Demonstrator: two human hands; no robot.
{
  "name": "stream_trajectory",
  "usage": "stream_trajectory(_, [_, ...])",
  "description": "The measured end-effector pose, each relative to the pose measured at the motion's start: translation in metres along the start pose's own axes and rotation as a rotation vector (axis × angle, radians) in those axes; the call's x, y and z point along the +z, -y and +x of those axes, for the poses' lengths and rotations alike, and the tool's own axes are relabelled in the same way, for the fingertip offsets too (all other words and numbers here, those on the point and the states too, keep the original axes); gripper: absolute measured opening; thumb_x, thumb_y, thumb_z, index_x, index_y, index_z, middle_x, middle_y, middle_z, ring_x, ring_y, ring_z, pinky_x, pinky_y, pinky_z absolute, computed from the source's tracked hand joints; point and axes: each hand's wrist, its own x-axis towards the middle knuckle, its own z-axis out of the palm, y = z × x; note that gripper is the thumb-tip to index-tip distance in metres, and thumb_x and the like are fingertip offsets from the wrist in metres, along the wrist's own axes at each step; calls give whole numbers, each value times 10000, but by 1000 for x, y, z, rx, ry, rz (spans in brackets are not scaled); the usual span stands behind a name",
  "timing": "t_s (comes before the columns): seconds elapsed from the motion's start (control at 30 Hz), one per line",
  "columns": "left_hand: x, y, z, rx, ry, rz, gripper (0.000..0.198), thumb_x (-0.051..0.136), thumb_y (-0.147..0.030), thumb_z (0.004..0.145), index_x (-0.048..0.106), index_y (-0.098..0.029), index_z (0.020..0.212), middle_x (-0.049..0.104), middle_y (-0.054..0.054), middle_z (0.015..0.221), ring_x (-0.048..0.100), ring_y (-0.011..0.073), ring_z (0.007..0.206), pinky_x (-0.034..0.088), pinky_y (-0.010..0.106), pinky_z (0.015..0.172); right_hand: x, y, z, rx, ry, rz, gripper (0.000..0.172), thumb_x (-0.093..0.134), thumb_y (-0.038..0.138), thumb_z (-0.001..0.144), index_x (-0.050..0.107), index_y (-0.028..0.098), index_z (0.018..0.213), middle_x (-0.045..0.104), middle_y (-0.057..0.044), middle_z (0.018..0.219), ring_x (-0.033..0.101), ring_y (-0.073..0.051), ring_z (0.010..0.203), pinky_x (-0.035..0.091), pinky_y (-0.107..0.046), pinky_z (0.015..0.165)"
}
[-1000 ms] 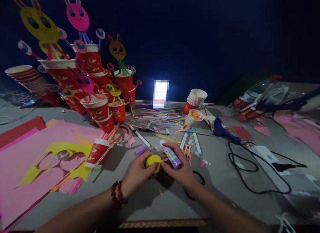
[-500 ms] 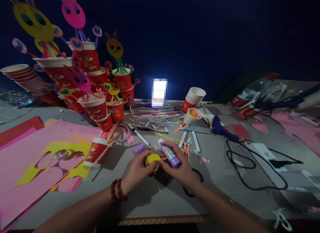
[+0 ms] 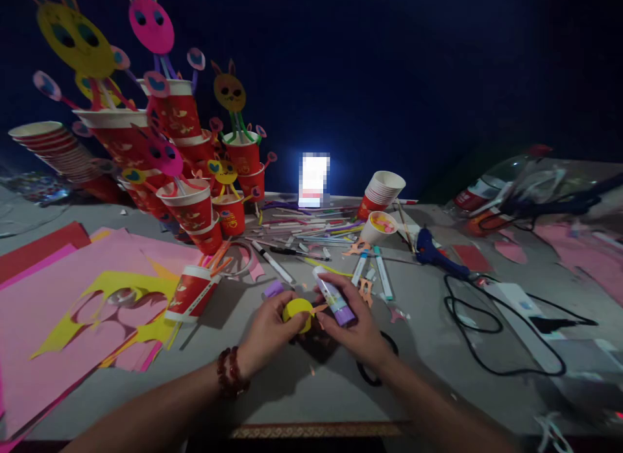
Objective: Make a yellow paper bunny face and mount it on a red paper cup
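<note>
Between the thumb and fingers of my left hand (image 3: 272,330) is a yellow paper disc (image 3: 297,313). A small orange paper strip (image 3: 319,308) sticks out from the disc's right edge. My right hand (image 3: 357,320) is closed around a glue stick (image 3: 335,297) with a purple base and a pale upper end, held tilted. Its thumb lies close to the disc and strip; whether it touches them I cannot tell. A purple cap (image 3: 273,289) lies on the table just beyond my left hand.
Red paper cups with paper rabbits (image 3: 182,203) stand at the left, behind pink and yellow paper sheets (image 3: 73,297). Markers (image 3: 383,273) and pipe cleaners lie ahead. At the right are a blue glue gun (image 3: 440,255), black cable (image 3: 481,368), white power strip (image 3: 520,323) and bottle (image 3: 491,180).
The view has shifted slightly. My right thumb has drawn a little away from the disc, and more of the orange strip shows. Both hands keep their holds.
</note>
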Motion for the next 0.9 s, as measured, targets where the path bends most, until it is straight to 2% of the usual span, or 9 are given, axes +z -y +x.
stream_trajectory(0.13, [0,-2,0,-69,22,-112,258,675,-402,739,532,-189,767,617,-16,638,519,114,492,407,201,441,-10,3,-5,-149,-144,-185,403,611,180,837,580,306,1219,640,-53,1167,645,-236,1011,521,-377,891])
stream_trajectory(0.2, [0,-5,0,-89,29,-146,273,668,-429,750,536,-191,775,618,-19,621,532,119,480,421,207,439,-13,4,-8,-180,-136,-199,347,589,183,840,613,304,1165,673,-46,1112,654,-243,989,533,-364,846])
stream_trajectory(0.3, [-1,-7,-1,-97,36,-167,270,649,-444,771,559,-189,773,622,-16,613,546,123,473,429,213,443,-14,3,-10,-113,-85,-127,321,582,191,809,609,279,1116,691,-43,1043,678,-219,848,549,-307,694])
stream_trajectory(0.4, [-1,-5,-1,-79,20,-149,262,651,-441,776,572,-191,778,611,-20,604,535,123,455,423,214,427,-11,2,-9,-74,-89,-148,225,602,179,764,613,256,975,679,-8,853,649,-177,689,515,-266,608])
stream_trajectory(0.5, [-1,1,-1,-49,-1,-102,250,645,-435,795,579,-194,786,592,-22,602,544,135,471,437,221,431,-10,3,-8,-126,-100,-223,147,608,194,765,633,248,901,671,3,791,637,-169,685,497,-257,624])
stream_trajectory(0.77, [0,8,-2,51,-19,6,224,585,-406,872,584,-189,818,561,-15,671,550,143,545,462,231,488,-12,7,-6,-206,-77,-367,130,622,183,722,640,231,842,688,0,749,654,-179,660,492,-271,623])
stream_trajectory(0.9, [0,6,-1,56,-41,-61,238,615,-411,852,610,-177,809,579,1,718,560,149,622,487,228,530,-12,7,-6,-211,-116,-348,137,612,184,723,637,234,848,672,2,737,640,-176,635,498,-265,585])
